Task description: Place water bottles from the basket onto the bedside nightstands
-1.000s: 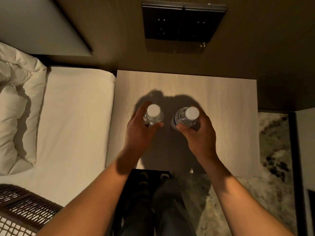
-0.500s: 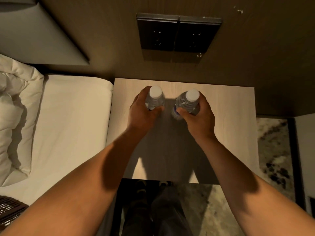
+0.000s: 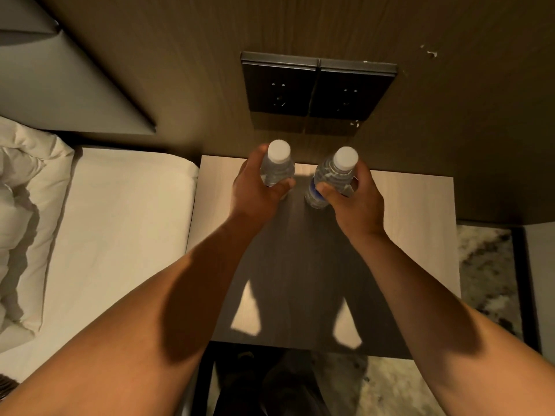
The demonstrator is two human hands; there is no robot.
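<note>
Bed (image 3: 120,235) flanks counter (image 3: 420,235) left edge; basket not in view.
Both bottles held at counter's back edge near wall, likely so front stays free.
Left hand (image 3: 255,196) wrapped around left bottle (image 3: 277,168), upright.
Right hand (image 3: 356,202) wrapped around right bottle (image 3: 330,178), tilted; base contact with counter unclear.
Both bottles capped, clear; water level unreadable.
</note>
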